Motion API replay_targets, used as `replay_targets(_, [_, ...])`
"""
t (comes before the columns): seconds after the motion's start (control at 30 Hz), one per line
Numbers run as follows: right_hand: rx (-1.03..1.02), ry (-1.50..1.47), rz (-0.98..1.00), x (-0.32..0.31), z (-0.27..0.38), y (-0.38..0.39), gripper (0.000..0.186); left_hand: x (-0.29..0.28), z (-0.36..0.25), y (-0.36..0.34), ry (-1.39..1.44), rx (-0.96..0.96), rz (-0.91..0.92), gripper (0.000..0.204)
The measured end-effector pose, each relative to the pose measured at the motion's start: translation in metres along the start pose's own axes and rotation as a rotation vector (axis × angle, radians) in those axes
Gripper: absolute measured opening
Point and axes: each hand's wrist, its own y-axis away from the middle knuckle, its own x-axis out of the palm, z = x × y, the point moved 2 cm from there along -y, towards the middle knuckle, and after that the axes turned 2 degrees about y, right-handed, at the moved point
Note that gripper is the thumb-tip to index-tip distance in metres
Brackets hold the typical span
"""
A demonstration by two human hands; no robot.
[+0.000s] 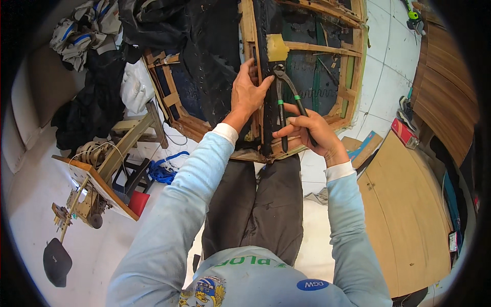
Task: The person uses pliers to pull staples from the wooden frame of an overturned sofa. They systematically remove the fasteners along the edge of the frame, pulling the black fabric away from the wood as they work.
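My right hand [313,129] holds black tower pincers [281,110] with green bands on their handles. The handles stand apart, and the jaws lie against a dark fabric-covered rail of a wooden furniture frame [322,47], just below a piece of yellow foam [277,48]. My left hand [247,96] grips the middle wooden rail, thumb over the dark strip and fingers on its left side. Black fabric [209,61] covers the frame's left half. Wavy springs and dark webbing show in the right half. Whether a staple sits in the jaws is hidden.
At left stands a sewing machine on a wooden table [94,187], with blue cord [169,168] beside it. Dark cloth [92,97] and a white bag [136,87] lie behind. To the right are a light wooden panel [406,215], a red box [404,134] and a brown cabinet [447,82].
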Motion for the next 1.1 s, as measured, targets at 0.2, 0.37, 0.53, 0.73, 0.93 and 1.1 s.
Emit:
replay_targets(0.2, [0.02,0.012,-0.078,-0.006,-0.001,0.007,0.069,-0.001,-0.03,-0.015,-0.266,-0.065,-0.062,0.055])
replay_targets(0.37, [0.057,0.046,-0.021,-0.008,-0.004,0.006,0.071,-0.006,-0.024,-0.024,-0.277,-0.075,0.008,0.053])
replay_targets(0.53, [0.125,0.006,0.064,-0.013,0.002,0.002,0.071,-0.013,-0.016,-0.022,-0.059,-0.117,0.111,0.055])
replay_targets(0.73, [0.191,-0.176,0.155,-0.014,0.019,0.005,0.068,-0.004,-0.023,0.014,-0.066,-0.091,-0.013,0.062])
replay_targets(0.93, [0.245,-0.31,0.261,-0.014,0.04,0.001,0.067,0.009,-0.043,0.034,0.159,-0.728,0.256,0.054])
replay_targets(1.1, [0.26,-0.433,0.291,-0.017,0.052,0.0,0.066,0.029,-0.038,0.036,0.668,-0.756,0.245,0.048])
